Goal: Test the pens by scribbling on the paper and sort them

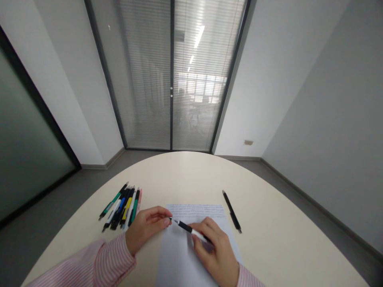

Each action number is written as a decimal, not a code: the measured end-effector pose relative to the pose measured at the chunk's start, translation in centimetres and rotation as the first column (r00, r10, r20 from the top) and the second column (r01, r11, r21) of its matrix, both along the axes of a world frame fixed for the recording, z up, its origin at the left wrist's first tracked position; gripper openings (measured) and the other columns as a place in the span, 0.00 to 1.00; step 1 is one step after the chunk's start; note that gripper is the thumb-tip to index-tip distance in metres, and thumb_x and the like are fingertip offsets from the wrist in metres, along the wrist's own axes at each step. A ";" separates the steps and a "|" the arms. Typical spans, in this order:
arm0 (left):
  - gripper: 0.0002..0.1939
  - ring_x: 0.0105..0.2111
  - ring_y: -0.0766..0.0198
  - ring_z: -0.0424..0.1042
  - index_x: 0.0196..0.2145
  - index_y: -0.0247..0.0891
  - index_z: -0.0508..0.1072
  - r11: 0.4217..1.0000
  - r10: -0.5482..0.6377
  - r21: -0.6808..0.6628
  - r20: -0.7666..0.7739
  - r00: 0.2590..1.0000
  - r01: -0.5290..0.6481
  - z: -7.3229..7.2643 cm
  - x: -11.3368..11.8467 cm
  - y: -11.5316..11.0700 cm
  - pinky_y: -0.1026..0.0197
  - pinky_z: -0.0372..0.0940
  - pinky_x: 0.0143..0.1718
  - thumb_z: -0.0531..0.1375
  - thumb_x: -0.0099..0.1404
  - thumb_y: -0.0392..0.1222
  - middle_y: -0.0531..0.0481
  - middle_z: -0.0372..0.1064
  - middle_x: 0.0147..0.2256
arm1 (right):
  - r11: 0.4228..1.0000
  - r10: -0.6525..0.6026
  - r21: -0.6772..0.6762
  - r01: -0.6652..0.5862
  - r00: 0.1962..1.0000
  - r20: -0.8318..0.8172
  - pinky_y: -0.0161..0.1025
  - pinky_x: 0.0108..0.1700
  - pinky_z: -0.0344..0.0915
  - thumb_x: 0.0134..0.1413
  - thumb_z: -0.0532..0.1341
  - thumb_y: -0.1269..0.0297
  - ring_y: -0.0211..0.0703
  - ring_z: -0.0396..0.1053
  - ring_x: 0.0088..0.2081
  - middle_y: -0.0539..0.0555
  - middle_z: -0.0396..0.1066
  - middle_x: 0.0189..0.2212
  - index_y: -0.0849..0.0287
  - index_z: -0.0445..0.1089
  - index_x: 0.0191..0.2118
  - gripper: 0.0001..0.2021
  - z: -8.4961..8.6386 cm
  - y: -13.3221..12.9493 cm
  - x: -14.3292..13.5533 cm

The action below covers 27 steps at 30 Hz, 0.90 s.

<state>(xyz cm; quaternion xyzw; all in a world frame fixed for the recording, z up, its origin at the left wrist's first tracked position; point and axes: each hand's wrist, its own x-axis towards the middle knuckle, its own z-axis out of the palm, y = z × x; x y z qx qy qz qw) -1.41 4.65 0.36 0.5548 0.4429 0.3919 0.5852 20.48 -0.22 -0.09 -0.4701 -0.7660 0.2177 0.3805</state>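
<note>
A white pen with a black grip (191, 230) is held in my right hand (216, 249), its tip pointing up and left. Just off that tip, my left hand (149, 226) pinches a small dark piece between thumb and fingers; a small gap separates the piece from the pen. Both hands are over or beside a sheet of paper (175, 259) with rows of writing along its top. My right hand covers part of the sheet.
Several pens in various colours (122, 207) lie bunched left of my left hand. A black pen (231, 211) lies alone right of the paper. The round cream table (185, 175) curves away toward a glass door with blinds (149, 99).
</note>
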 end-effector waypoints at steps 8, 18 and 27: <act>0.12 0.34 0.58 0.73 0.31 0.31 0.74 0.997 -0.047 0.053 -0.052 0.998 0.049 0.1 0.1 -0.1 0.61 0.67 0.38 0.66 0.50 0.42 0.43 0.75 0.31 | 1.000 0.005 -0.005 -0.005 0.997 0.083 0.40 0.38 0.60 0.55 0.57 0.72 0.44 0.66 0.36 0.52 0.68 0.32 0.52 0.71 0.45 0.13 0.2 -0.1 0.0; 0.11 0.34 0.58 0.75 0.31 0.31 0.75 0.995 -0.081 0.060 -0.062 0.995 0.085 -0.2 0.2 -0.4 0.61 0.69 0.38 0.66 0.50 0.40 0.43 0.75 0.31 | 0.999 -0.008 0.036 0.006 0.998 0.062 0.38 0.37 0.61 0.55 0.59 0.71 0.42 0.67 0.35 0.50 0.70 0.32 0.52 0.68 0.45 0.12 -0.4 -0.1 0.0; 0.09 0.34 0.57 0.75 0.31 0.31 0.76 0.992 -0.065 0.098 -0.122 0.990 0.077 -0.4 0.3 -0.6 0.61 0.69 0.39 0.64 0.51 0.39 0.43 0.75 0.31 | 0.998 -0.051 -0.024 0.052 0.998 0.029 0.35 0.35 0.62 0.60 0.55 0.64 0.41 0.68 0.31 0.49 0.72 0.30 0.54 0.67 0.38 0.05 -0.3 -0.1 0.0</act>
